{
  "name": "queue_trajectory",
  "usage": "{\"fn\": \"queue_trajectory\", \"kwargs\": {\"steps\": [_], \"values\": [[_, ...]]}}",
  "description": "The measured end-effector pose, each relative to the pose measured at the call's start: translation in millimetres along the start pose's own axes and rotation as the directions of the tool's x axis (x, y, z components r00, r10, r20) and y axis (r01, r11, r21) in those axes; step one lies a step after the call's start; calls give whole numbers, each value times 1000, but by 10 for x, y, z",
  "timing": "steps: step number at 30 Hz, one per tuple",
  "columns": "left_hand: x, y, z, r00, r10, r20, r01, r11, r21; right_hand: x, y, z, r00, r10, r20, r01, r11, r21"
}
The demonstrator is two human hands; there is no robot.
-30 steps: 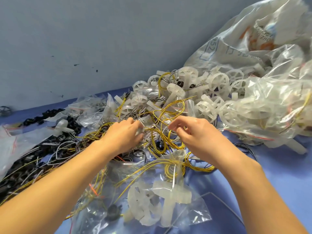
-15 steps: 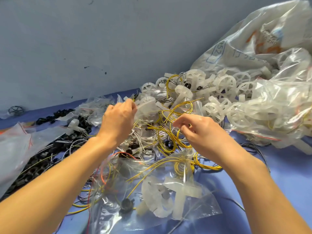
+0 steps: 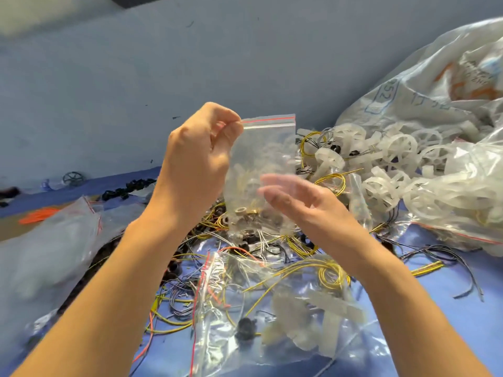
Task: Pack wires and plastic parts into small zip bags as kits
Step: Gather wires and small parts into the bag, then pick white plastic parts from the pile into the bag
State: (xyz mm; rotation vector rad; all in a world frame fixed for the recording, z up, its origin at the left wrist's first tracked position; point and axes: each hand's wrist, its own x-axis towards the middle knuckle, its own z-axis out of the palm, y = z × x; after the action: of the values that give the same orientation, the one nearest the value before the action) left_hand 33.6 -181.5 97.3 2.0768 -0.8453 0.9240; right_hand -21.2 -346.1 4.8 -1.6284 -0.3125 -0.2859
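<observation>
A grey-blue wall (image 3: 109, 91) backs the blue tabletop (image 3: 451, 322).

Air above the mess is open up to the wall (image 3: 245, 63), except where the small zip bag (image 3: 268, 159) hangs from my left hand (image 3: 196, 159), just beside my right hand (image 3: 307, 205). Below: wire tangle (image 3: 245, 254) mid-table, filled bag (image 3: 294, 317) nearest me. White wheel pile (image 3: 386, 151) & big sack (image 3: 435, 85) block the right, clear bags (image 3: 54, 240) the left. Bare tabletop (image 3: 487, 338) only front-right.
</observation>
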Motion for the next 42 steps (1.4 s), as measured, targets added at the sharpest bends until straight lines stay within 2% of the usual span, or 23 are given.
{"fn": "queue_trajectory", "kwargs": {"steps": [3, 5, 6, 7, 8, 9, 10, 12, 16, 18, 20, 22, 24, 27, 29, 31, 33, 35, 37, 39, 42], "values": [[-149, 11, -54, 990, -138, -10, 134, 978, -159, 15, -28, 126, 1000, -13, -25, 14, 999, 42], [-323, -45, -51, 921, -388, -20, 363, 877, -315, 22, -19, 163, 994, 49, -98, -39, 994, 100], [-432, -80, -39, 843, -536, 54, 508, 758, -410, 27, -19, 175, 988, 101, -116, -81, 983, 166], [-559, -119, -22, 744, -641, 190, 638, 596, -487, 30, -20, 187, 980, 162, -116, -127, 958, 258], [-691, -152, 2, 659, -672, 338, 725, 446, -524, 28, -24, 198, 971, 213, -105, -166, 924, 343], [-814, -177, 30, 605, -651, 459, 775, 348, -528, 27, -24, 207, 964, 248, -91, -192, 894, 405], [-915, -193, 59, 583, -608, 539, 798, 306, -519, 31, -20, 216, 959, 271, -78, -210, 871, 444], [-1026, -220, 106, 593, -554, 584, 799, 321, -508, 39, -14, 263, 957, 287, -45, -231, 845, 483], [-972, -338, 67, 669, -627, 399, 737, 486, -470, 35, -6, 419, 969, 238, 57, -228, 792, 566], [-957, -328, -5, 754, -580, 309, 650, 591, -478, 29, 20, 480, 968, 243, 69, -238, 786, 571], [-937, -228, -95, 858, -437, 269, 513, 734, -445, 40, 36, 501, 963, 263, 63, -253, 789, 559], [-914, -224, -133, 887, -412, 207, 461, 781, -422, 51, 38, 511, 964, 261, 55, -245, 783, 572], [-883, -309, -160, 838, -528, 141, 530, 725, -440, 49, 40, 537, 971, 238, 28, -208, 779, 592], [-928, -356, -159, 747, -589, 307, 648, 546, -530, 63, 43, 569, 977, 211, -25, -159, 806, 570], [-1013, -400, -107, 696, -636, 332, 691, 471, -548, 57, 44, 580, 978, 198, -60, -139, 844, 517], [-1090, -449, -35, 594, -686, 421, 755, 294, -586, 50, 36, 597, 980, 169, -100, -112, 901, 420], [-1159, -467, 15, 529, -637, 561, 779, 103, -618, 45, 21, 623, 982, 131, -138, -84, 950, 302], [-1217, -469, 39, 539, -538, 649, 779, 25, -626, 32, -25, 643, 987, 77, -142, -45, 974, 221], [-1240, -453, 53, 576, -481, 661, 779, 79, -622, 23, -76, 638, 991, 8, -130, 15, 985, 173], [-1264, -412, 90, 586, -498, 640, 772, 102, -628, 20, -111, 637, 994, -42, -104, 55, 990, 132], [-1271, -347, 124, 612, -519, 597, 708, 21, -706, 23, -74, 662, 998, 16, -54, -10, 993, 115]]}}
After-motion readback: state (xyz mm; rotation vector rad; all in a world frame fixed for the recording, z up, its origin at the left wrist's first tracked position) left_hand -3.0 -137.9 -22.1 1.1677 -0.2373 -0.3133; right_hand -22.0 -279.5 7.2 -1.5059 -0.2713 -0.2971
